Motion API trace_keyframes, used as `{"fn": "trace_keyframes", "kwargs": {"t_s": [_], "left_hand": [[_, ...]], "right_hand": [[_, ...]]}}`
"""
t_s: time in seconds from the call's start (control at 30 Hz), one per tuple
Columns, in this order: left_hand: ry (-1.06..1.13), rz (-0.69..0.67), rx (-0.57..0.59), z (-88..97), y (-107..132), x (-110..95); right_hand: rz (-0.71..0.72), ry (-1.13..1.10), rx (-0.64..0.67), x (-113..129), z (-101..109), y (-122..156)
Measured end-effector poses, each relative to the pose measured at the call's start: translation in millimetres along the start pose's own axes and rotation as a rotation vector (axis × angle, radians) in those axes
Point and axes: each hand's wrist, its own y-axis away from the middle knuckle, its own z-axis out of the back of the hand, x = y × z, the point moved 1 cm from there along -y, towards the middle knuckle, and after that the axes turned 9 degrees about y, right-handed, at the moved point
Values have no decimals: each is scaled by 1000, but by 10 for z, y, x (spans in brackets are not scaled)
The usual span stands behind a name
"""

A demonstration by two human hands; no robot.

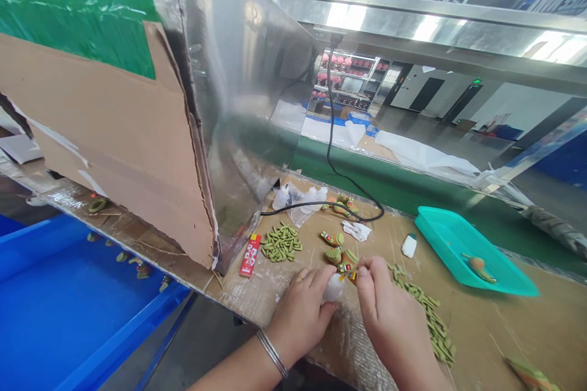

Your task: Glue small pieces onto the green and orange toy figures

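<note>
Far left of the left hand, a blue plastic crate (77,299) sits below the bench edge. Ahead of that hand are a red packet (250,255) and a pile of green clay pieces (281,242). Left hand (302,317), bangle on wrist (272,353), is closed around a small white bottle (332,288). Right hand (389,308) is pinching a small yellow-and-dark clay piece (347,272) with its fingertips, right by the bottle. Ahead of both hands lie clay figures (333,239) and a white cloth (356,231). Right of the right hand: a line of green pieces (424,317), a white tube (409,246), a teal tray (472,250).
</note>
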Motion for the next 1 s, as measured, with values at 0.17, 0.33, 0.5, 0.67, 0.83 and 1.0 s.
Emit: {"fn": "trace_keyframes", "kwargs": {"t_s": [0.17, 0.33, 0.5, 0.67, 0.83, 1.0], "left_hand": [[4, -4, -4, -2, 0, -3], [8, -7, -6, -1, 3, -3], [8, -10, -7, 5, 0, -3], [13, -10, -10, 5, 3, -9], [26, -2, -14, 7, 4, -12], [40, 5, -18, -4, 9, 10]], "right_hand": [[-1, 3, -2, -11, -13, -4], [6, 7, 16, 0, -10, 5], [-3, 1, 30, 16, 33, 4], [-24, -9, 39, -14, 2, -7], [-48, -45, 78, -5, -24, 7], [-115, -170, 144, -78, -12, -20]]}}
